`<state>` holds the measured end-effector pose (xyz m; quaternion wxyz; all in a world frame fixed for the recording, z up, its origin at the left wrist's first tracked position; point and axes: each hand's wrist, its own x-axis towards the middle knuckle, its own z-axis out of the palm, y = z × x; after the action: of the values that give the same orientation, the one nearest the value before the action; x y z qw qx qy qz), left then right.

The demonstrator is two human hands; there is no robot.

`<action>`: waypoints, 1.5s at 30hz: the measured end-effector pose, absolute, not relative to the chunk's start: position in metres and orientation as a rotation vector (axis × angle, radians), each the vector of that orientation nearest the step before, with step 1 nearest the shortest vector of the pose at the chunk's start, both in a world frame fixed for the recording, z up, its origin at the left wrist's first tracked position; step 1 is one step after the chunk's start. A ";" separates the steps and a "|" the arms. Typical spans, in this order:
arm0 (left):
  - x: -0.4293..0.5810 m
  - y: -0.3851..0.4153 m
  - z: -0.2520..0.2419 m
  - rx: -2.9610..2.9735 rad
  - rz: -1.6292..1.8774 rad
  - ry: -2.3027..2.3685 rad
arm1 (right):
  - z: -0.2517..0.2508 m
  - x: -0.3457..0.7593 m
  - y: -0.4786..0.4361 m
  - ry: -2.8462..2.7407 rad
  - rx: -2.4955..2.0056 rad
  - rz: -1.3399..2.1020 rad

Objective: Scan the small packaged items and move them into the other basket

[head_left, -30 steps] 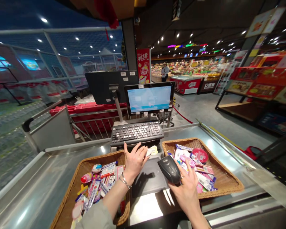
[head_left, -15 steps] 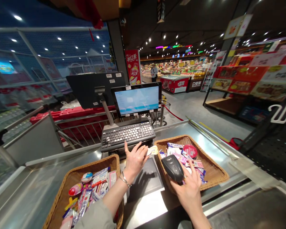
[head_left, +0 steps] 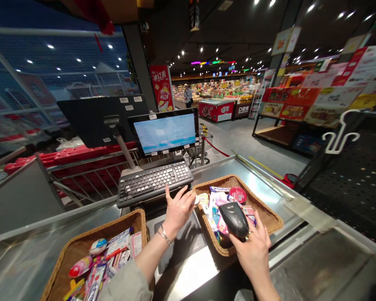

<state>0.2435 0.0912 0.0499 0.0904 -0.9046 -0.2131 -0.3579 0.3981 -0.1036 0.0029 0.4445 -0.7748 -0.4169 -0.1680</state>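
Note:
My right hand point(head_left: 253, 246) is wrapped round a black barcode scanner point(head_left: 234, 219), held above the right wicker basket point(head_left: 271, 211). Inside that basket lie candy packets, and a round red tub point(head_left: 238, 195) sits toward its far side. My left hand point(head_left: 181, 209), with a bracelet at the wrist, pinches a small pale packet point(head_left: 197, 200) between its fingertips at the basket's left rim. The keyboard point(head_left: 156, 182) is just beyond these fingers. Under my left forearm stands another wicker basket point(head_left: 61, 251) of sweets, with a red-and-pink egg-shaped toy point(head_left: 80, 266) and a blue-and-white egg point(head_left: 98, 246).
A lit monitor point(head_left: 166, 133) stands behind the keyboard, with a second dark screen point(head_left: 97, 119) to its left. The metal counter point(head_left: 257, 184) runs past the right basket. A white hook point(head_left: 340, 136) hangs at the right. A person point(head_left: 188, 96) stands far back.
My view has turned to the right, so the counter and baskets appear farther left. Both hands keep their grips, and the scanner now sits farther right over the right basket.

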 end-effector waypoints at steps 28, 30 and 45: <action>0.172 0.070 0.036 -2.630 -0.733 -1.153 | 0.008 0.358 -0.062 -1.303 -1.737 -0.253; 0.158 0.064 0.033 -2.626 -0.722 -1.196 | 0.004 0.351 -0.057 -1.328 -1.736 -0.235; 0.065 0.035 0.017 -2.532 -0.647 -1.547 | -0.004 0.290 -0.022 -1.535 -1.577 -0.032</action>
<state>0.0651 0.0348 0.0169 0.0523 -0.8327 -0.5086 -0.2128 0.2899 -0.0221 -0.0041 0.4531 -0.6387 -0.6217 -0.0132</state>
